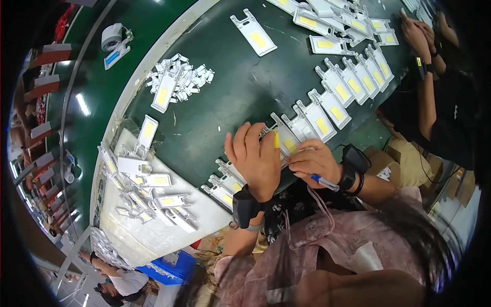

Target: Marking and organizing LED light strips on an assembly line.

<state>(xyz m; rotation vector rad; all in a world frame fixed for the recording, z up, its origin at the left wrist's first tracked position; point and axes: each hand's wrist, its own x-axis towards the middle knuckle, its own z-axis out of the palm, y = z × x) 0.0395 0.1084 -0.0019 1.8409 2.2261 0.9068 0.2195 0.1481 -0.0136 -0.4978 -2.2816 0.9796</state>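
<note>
White plastic casings with yellow panels (322,125) lie in a slanting row along the near edge of the dark green table. My left hand (253,161) rests over one casing (290,145) in this row, its fingers stretched out and a yellow wrap around one fingertip; its thumb is hidden. Closed around a slim pen-like tool (326,182) with a clear and blue end, my right hand (316,161) is at the same casing's near side. The tool's tip is too small to make out. More casings (223,189) of the row stand left of my left wrist.
A heap of small white parts (189,77) has one casing (163,92) lying on it. Loose casings pile up on a white board (169,225) at left and at the far right (332,23). A co-worker's hands (417,33) are at the right; a blue bin (171,268) sits below.
</note>
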